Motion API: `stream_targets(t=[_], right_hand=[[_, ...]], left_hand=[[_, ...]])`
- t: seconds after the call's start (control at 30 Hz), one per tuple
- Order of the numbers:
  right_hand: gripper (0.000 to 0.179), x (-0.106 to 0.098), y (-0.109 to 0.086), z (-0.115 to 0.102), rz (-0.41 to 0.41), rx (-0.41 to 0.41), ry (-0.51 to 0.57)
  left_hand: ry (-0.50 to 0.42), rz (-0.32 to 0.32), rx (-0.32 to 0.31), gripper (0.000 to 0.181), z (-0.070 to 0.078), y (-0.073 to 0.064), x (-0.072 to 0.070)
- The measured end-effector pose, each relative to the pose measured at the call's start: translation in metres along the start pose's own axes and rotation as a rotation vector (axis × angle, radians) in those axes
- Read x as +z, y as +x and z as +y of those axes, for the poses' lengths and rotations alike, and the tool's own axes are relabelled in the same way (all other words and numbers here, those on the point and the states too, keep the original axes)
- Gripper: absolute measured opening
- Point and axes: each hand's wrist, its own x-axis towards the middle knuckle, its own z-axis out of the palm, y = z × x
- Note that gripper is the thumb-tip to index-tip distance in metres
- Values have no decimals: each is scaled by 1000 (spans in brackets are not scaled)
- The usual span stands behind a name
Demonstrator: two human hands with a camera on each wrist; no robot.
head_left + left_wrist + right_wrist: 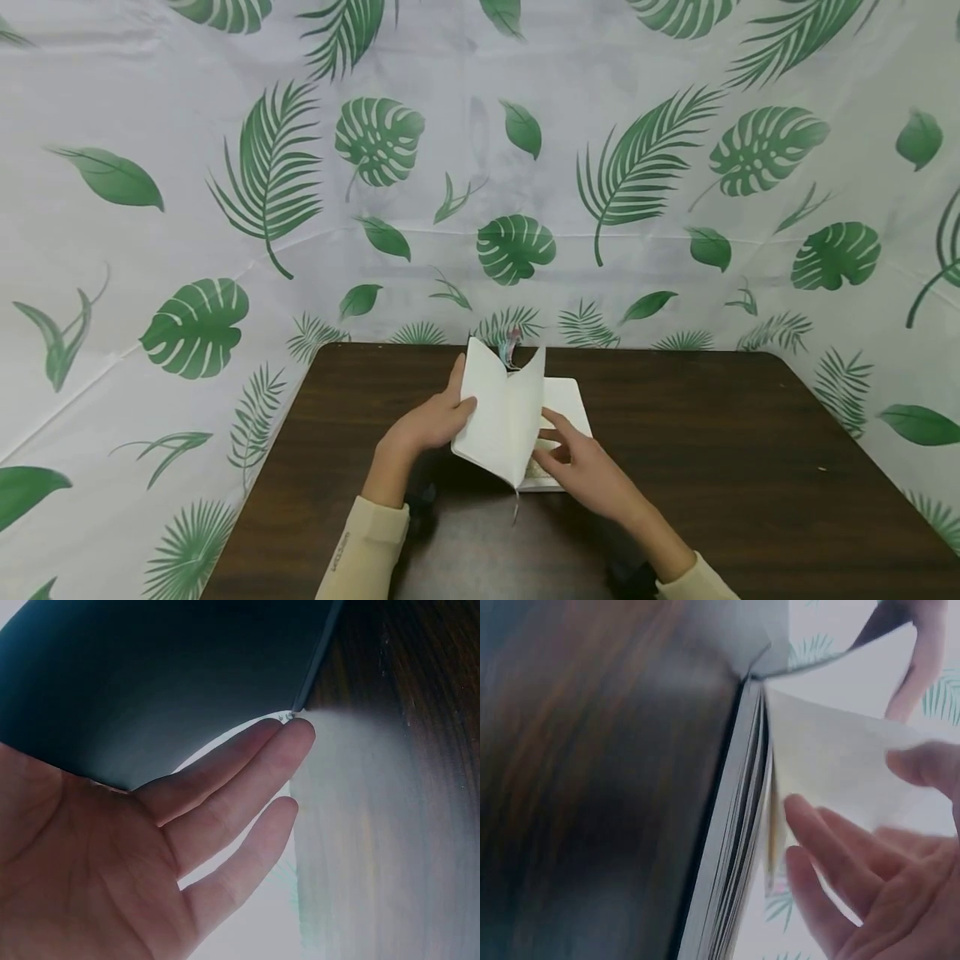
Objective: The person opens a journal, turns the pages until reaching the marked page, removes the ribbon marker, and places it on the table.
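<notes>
Beneath the fingers (561, 423) we see a dark brown, wood-grained table (690, 433) with rounded far corners. Beyond the fingers and out to both sides, we see a creased white cloth (570, 50) printed with green leaves and palm fronds. Well right of the fingers, a tiny pale speck (822, 469) lies on the table.

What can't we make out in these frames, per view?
Head: full print; raised page and right grip partly cover it.
Head: sleeve lettering; too small to read.
Head: coloured item at the notebook's far edge; too small to identify.
Left wrist: page faces; dark cover blocks them.
Right wrist: rest of notebook; cut off by bottom edge.
</notes>
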Motion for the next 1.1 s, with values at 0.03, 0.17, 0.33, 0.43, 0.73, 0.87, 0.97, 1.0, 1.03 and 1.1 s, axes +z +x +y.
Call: stream_targets(t=[0.03,0.17,0.33,0.43,0.73,0.87,0.97,1.0,1.03,1.1], right_hand=[[67,2,-1,-2,-39,-20,-11],[66,7,-6,-5,-137,-100,-102],[68,12,-13,-5,-167,-130,-240],[68,13,-16,-4,-179,-156,-301],[67,16,-16,-8,-198,-256,-395],[65,15,-17,-8,-206,-246,-387],[62,11,-16,-6,-205,-222,-336],[60,10,-14,-5,-204,-211,-303],[58,8,-12,-4,-201,-200,-263],[54,3,-7,0,-183,-178,-180]], left_hand=[[2,3,-2,79,0,0,0],[14,15,-8,79,-1,0,1],[20,14,-5,79,-1,0,2],[12,20,1,78,-1,0,4],[67,53,-48,85,2,-2,5],[84,37,-18,82,1,-3,5],[87,28,-14,81,1,-2,4],[87,27,-17,81,1,-1,4],[89,26,-23,81,1,-1,4],[90,21,-30,80,3,2,4]])
